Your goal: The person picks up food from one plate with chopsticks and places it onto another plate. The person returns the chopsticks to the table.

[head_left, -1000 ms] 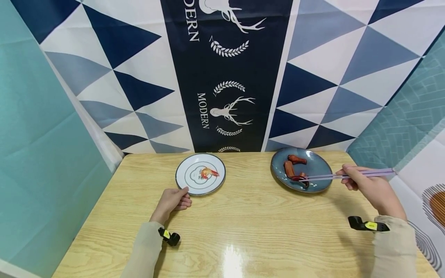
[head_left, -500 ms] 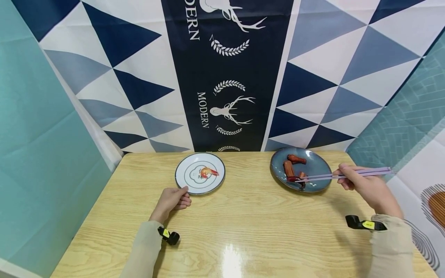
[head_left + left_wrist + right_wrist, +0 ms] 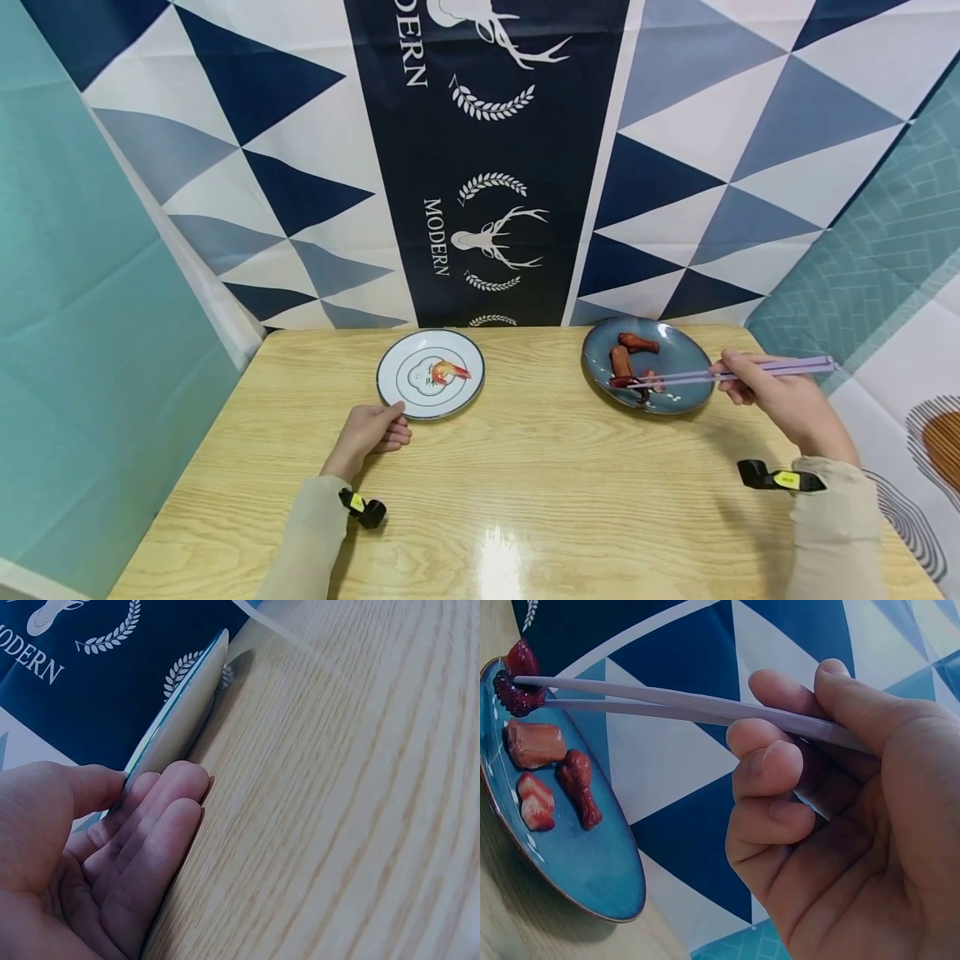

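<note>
My left hand [image 3: 369, 435] pinches the near-left rim of a white plate [image 3: 393, 371] between thumb and fingers. The left wrist view shows that plate [image 3: 169, 735] edge-on. An orange-red shrimp [image 3: 450, 372] lies on it. In my right hand [image 3: 791, 412] is a pair of lilac chopsticks [image 3: 667, 696], their tips at a dark red, knobbly food piece [image 3: 517, 691] with what look like suckers. That piece is at the left side of a blue plate [image 3: 692, 358]. Also on this plate are a drumstick [image 3: 577, 787], a brown ribbed chunk [image 3: 536, 744] and a pink-white piece [image 3: 536, 801].
Both plates stand near the back edge of the wooden table [image 3: 525, 467]. Behind it hangs a patterned cloth [image 3: 487, 167] with triangles and deer heads. A teal panel [image 3: 97, 333] borders the left side.
My right hand has shifted slightly left with the chopsticks, and the dark red piece at their tips has moved left across the blue plate. My left hand stays at the white plate's rim.
</note>
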Demonstrator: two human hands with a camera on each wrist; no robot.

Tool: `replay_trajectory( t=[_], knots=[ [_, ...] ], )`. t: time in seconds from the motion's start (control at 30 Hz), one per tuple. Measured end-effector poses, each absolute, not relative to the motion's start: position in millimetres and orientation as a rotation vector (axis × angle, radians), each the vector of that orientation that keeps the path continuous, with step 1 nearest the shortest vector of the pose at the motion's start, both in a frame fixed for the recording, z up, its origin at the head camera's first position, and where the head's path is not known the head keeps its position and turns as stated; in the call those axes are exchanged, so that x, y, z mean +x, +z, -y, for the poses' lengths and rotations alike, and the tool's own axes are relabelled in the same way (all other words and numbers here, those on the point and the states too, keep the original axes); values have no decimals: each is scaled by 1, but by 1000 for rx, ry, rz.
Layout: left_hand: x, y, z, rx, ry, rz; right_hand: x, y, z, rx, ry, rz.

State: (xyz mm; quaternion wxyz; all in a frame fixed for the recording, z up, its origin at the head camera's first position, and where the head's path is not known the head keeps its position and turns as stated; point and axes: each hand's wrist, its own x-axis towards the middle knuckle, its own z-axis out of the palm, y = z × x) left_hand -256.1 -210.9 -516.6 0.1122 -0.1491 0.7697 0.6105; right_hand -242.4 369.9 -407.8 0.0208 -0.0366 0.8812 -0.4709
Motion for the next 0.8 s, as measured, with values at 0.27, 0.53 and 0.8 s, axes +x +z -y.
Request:
replay_trajectory(
  t=[0.27,0.53,0.8],
  knots=[
    [-256,-518,211,-432,1804,-2260,-244,-410,-366,-143,-1460,-2731],
    [-257,-518,212,-432,1783,-2267,-249,-418,-359,-190,-1502,-2706],
    [-256,-516,211,-435,1782,-2260,-249,-419,-354,-173,-1510,-2698]
  ],
)
